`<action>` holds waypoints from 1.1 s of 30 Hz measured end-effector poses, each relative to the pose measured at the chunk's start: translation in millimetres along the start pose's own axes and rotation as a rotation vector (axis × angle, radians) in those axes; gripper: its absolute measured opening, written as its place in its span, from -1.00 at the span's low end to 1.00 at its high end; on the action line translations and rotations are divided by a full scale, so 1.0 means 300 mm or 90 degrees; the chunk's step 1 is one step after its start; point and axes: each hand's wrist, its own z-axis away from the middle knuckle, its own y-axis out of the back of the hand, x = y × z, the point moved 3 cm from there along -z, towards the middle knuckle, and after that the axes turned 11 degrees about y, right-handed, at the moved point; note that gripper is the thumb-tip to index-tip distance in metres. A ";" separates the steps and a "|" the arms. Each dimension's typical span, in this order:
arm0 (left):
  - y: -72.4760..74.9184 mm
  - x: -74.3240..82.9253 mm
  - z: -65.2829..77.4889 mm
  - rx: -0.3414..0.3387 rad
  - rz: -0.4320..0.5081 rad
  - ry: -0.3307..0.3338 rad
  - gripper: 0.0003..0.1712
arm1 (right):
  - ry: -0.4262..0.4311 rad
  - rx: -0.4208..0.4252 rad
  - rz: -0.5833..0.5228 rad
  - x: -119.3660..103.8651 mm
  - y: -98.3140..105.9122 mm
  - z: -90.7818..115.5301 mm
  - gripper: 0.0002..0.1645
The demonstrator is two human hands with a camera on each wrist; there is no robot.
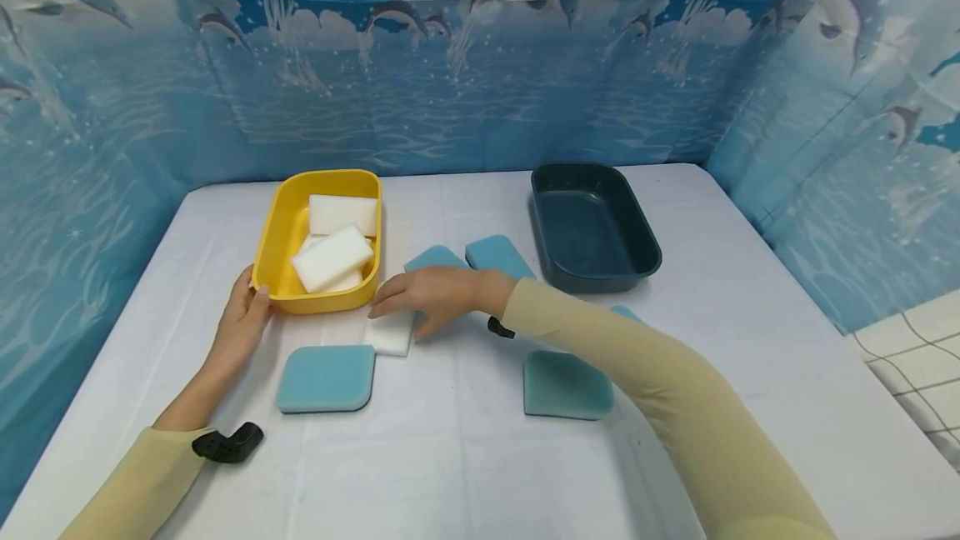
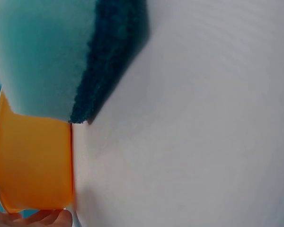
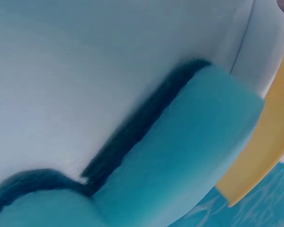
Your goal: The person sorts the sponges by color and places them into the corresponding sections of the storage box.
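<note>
A yellow plastic tub [image 1: 322, 303] stands at the left of the table with several white sponges [image 1: 333, 258] in it. At its near left corner my left hand [image 1: 242, 322] grips the wall. My right hand [image 1: 435, 294] hovers over a white sponge [image 1: 390, 336] lying on the cloth, thumb apart from the fingers and fingertips near the tub's right corner. Whether it touches that sponge is hidden. A blue sponge [image 1: 327, 379] with a dark scouring side lies in front of the tub, large in the left wrist view [image 2: 42, 56].
Behind my right hand lie two blue sponges [image 1: 498, 255]. Another blue-green sponge [image 1: 566, 386] is nearer me, and one blue corner [image 1: 625, 312] shows past my right forearm. A dark teal tub [image 1: 600, 282] stands back right on the white-clothed table [image 1: 420, 465].
</note>
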 end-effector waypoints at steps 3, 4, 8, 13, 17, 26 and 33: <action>-0.003 0.000 -0.004 -0.001 0.002 -0.006 -0.34 | 0.019 -0.013 0.025 -0.009 -0.006 -0.013 -0.21; -0.004 0.000 -0.004 -0.003 0.004 -0.007 -0.34 | 0.023 -0.016 0.029 -0.011 -0.007 -0.017 -0.21; -0.004 -0.002 -0.003 -0.004 0.005 -0.005 -0.33 | 0.023 -0.029 0.040 -0.010 -0.013 -0.026 -0.20; 0.003 -0.005 0.003 0.004 -0.001 -0.003 -0.32 | 0.013 -0.039 0.042 -0.001 -0.014 -0.035 -0.20; 0.005 -0.004 0.003 0.003 0.001 -0.008 -0.32 | 0.002 -0.044 0.048 0.007 -0.015 -0.038 -0.20; 0.002 0.003 -0.001 -0.001 0.004 -0.003 -0.32 | -0.007 -0.079 0.041 0.007 -0.017 -0.049 -0.16; -0.001 -0.001 0.000 0.000 0.004 0.004 -0.33 | 0.003 -0.096 0.040 -0.009 -0.016 -0.066 -0.17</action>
